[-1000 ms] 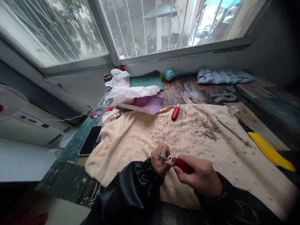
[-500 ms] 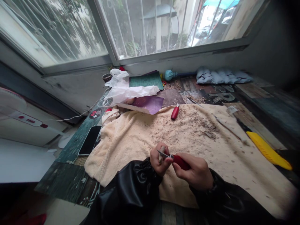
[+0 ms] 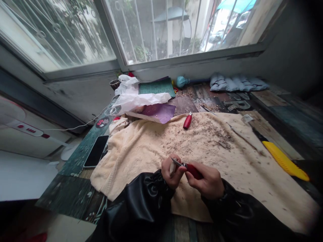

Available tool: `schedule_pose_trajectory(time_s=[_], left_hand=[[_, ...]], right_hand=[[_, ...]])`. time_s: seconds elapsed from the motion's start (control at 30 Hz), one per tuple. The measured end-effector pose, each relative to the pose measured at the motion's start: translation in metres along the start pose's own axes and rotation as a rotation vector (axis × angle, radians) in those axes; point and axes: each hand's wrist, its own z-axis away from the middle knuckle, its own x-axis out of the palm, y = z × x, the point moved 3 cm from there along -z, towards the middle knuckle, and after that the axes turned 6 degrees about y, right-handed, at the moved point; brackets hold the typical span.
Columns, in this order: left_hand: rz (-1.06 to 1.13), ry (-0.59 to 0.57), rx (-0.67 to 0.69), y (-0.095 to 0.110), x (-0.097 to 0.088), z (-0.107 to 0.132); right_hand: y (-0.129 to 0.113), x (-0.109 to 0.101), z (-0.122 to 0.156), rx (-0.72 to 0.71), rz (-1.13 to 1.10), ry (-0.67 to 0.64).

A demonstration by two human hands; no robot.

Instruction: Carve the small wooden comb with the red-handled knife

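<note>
My left hand (image 3: 171, 172) is closed round a small pale piece of wood (image 3: 173, 166) held upright. My right hand (image 3: 205, 183) grips a red-handled carving knife (image 3: 189, 169), and its short blade lies across the top of the wood. Both hands hover low over a cream towel (image 3: 141, 151) strewn with wood shavings, near its front edge. Black shiny sleeves cover both of my forearms.
A second red-handled knife (image 3: 187, 121) lies at the towel's far edge. A phone (image 3: 97, 151) lies left of the towel, a yellow tool (image 3: 285, 161) at the right. Purple paper (image 3: 161, 111), a white plastic bag (image 3: 137, 97) and a green mat (image 3: 156, 87) sit under the window.
Both hands have drifted slightly up and left in view with the wood and knife. The blade has shifted a little along the wood. The view has tilted a bit.
</note>
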Motion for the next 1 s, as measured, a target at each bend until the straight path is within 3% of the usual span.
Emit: schedule_pose_trajectory(time_s=[0.3, 0.7, 1.0], left_hand=[[0.062, -0.006, -0.004, -0.0044, 0.0007, -0.0012], [0.074, 0.004, -0.032, -0.0059, 0.0012, -0.0003], [-0.027, 0.046, 0.033, 0.0008, -0.0001, -0.0008]], right_hand=[[0.0027, 0.0015, 0.0029, -0.010, -0.019, -0.060], [0.0034, 0.0031, 0.0025, -0.002, 0.009, -0.028], [0.0018, 0.0034, 0.0022, 0.042, 0.021, 0.040]])
